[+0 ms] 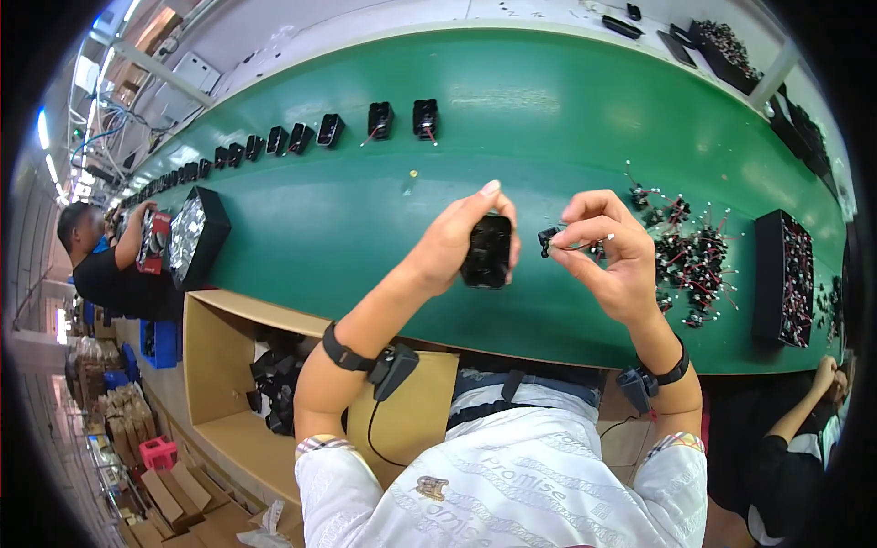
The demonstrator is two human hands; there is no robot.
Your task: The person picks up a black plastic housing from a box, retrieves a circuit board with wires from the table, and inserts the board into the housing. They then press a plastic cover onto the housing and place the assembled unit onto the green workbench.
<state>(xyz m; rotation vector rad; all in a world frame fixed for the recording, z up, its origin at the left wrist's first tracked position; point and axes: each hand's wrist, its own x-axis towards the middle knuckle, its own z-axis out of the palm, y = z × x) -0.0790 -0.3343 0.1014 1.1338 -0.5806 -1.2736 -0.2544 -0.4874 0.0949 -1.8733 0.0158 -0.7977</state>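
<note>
My left hand (457, 239) is closed round a black plastic housing (487, 252), its open hollow side turned up. Just to the right, my right hand (610, 251) pinches a small black part with wires (546, 241) between thumb and fingers. Thin red and dark wires with a white plug trail from that part across my fingers. A small gap separates the part from the housing. Both hands are above the green table (384, 228). Beyond my right hand lies a loose heap of similar small wired parts (699, 265).
A row of black housings (425, 119) runs along the table's far side to the left. On the right stands a black bin (772, 274) of wired parts. A cardboard box (215, 365) with black pieces sits below the table edge. Co-workers sit at left (119, 274) and right (786, 466).
</note>
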